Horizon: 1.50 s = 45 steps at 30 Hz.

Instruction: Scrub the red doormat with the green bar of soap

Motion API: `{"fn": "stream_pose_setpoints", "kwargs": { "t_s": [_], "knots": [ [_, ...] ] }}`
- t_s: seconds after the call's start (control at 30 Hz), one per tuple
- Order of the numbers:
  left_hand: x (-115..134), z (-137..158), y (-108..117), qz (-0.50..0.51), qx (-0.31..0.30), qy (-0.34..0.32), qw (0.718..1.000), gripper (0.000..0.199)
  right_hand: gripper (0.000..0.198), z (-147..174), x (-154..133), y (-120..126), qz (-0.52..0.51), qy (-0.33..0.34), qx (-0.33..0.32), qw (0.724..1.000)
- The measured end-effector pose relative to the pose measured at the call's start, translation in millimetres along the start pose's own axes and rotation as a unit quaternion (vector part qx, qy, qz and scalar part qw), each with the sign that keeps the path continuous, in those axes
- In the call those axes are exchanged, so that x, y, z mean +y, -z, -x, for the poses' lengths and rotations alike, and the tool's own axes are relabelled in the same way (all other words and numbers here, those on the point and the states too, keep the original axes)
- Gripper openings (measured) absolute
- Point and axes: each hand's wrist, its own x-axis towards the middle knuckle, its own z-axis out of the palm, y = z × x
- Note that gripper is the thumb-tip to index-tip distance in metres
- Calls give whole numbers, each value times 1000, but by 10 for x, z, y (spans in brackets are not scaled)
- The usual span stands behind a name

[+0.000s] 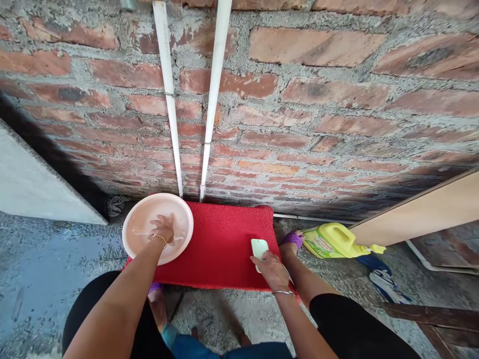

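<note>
My left hand [163, 230] is in a pale pink basin [129, 234], its fingers spread over a little water at the bottom. The basin sits on the left part of a red cloth [224, 249] that looks wet and thick. On the cloth's right side, my right hand [274, 271] grips a pale green scrub brush [259, 247], a flat oblong with rounded corners and a small hole near its far end. Its underside is hidden, facing the cloth.
A yellow detergent bottle [329, 241] lies on its side near my right foot in a purple slipper [292, 240]. White pipes [211, 109] run down the brick wall [299, 89]. Slabs lean at both sides. The concrete floor [45, 279] is wet at left. Blue-white footwear [385, 281] lies right.
</note>
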Motion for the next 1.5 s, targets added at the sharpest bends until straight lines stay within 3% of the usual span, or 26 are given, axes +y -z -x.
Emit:
{"fn": "stream_pose_setpoints", "kwargs": {
  "t_s": [0.1,0.2,0.37,0.5,0.6,0.67,0.83,0.97,1.1,1.27,1.33,1.5],
  "knots": [
    [0,26,22,-43,-30,16,999,137,31,-97,338,130,-21,-45,22,998],
    [-4,32,30,-54,-31,18,998,138,31,-22,320,116,-24,-50,43,998],
    [-32,28,31,-54,-40,14,998,133,26,523,-470,-261,11,139,14,990],
    [-39,38,32,-70,-25,10,997,133,29,1031,-1204,-650,35,290,-74,953],
    [-38,33,18,-87,-16,15,996,133,36,1242,-1516,-844,59,360,-110,924],
    [-40,29,11,-94,-13,15,995,133,39,1274,-1560,-904,71,377,-117,916],
    [-52,52,33,-78,-13,6,997,136,33,1079,-1117,-783,78,326,-88,938],
    [-44,78,77,-60,-31,8,998,136,31,812,-440,-479,99,199,-55,973],
    [-24,96,110,-65,-42,25,997,126,32,536,216,-154,130,71,-14,989],
    [-28,110,119,-58,-42,23,997,130,35,299,710,89,80,-63,-27,994],
    [-36,107,111,-49,-41,20,998,134,32,280,758,94,47,-66,-24,996],
    [-43,109,87,-68,-28,20,997,135,23,337,652,-30,-1,40,-21,999]
  ]
}}
